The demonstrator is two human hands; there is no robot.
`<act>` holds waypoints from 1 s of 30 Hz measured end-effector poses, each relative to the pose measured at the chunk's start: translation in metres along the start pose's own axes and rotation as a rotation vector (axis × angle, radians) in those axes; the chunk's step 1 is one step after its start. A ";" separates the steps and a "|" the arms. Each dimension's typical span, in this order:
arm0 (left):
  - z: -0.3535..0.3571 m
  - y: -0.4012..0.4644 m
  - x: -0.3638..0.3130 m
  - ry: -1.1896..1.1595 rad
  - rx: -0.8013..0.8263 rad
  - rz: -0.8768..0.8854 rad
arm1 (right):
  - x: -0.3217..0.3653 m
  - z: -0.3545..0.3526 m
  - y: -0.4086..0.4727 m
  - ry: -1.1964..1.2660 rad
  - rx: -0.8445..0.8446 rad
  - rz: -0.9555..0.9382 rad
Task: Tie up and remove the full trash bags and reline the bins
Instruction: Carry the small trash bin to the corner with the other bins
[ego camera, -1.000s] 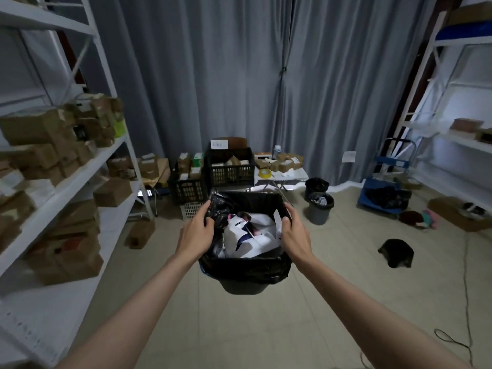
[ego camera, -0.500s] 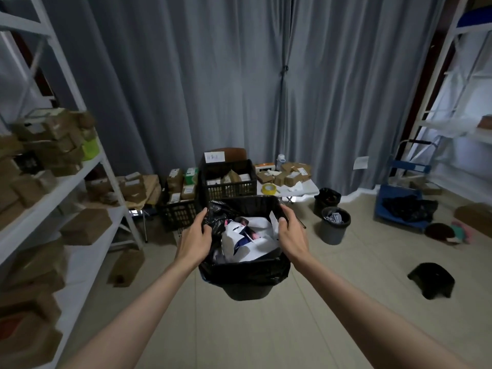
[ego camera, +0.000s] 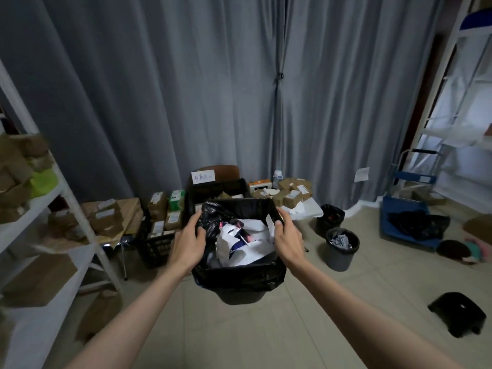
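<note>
Left hand [ego camera: 187, 245] at 9 o'clock, right hand [ego camera: 288, 239] at 3 are pinching the bag [ego camera: 239, 275] rim on the bin [ego camera: 241, 296], likely gathering it to tie.

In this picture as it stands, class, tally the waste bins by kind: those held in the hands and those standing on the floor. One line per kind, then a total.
Bin with a black bag, held at its rim by the left hand and right hand: 1
Small bins on the floor, near and far: 2
Total: 3
</note>
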State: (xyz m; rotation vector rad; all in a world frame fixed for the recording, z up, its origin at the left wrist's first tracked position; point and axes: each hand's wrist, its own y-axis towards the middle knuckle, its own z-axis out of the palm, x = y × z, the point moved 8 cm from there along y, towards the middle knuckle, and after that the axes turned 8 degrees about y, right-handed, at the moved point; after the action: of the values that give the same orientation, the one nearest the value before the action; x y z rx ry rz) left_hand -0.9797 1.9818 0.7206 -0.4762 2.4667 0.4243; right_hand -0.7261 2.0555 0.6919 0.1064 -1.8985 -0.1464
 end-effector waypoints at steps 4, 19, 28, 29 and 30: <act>0.053 0.087 -0.014 -0.014 0.096 0.059 | -0.027 0.001 0.073 -0.019 -0.079 0.034; 0.291 0.277 -0.238 -0.116 0.462 0.550 | -0.121 -0.159 0.229 -0.054 -0.587 0.236; 0.497 0.283 -0.399 -0.089 0.712 0.693 | -0.243 -0.311 0.283 -0.081 -0.839 0.419; 0.520 0.287 -0.419 -0.084 0.729 0.701 | -0.258 -0.329 0.296 -0.088 -0.855 0.432; 0.541 0.292 -0.439 -0.074 0.745 0.703 | -0.271 -0.346 0.309 -0.094 -0.870 0.450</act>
State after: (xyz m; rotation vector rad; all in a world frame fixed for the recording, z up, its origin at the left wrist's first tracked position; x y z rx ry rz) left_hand -0.5053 2.5606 0.6178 0.7061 2.4260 -0.2301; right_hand -0.3106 2.3830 0.5980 -0.9167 -1.7492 -0.6542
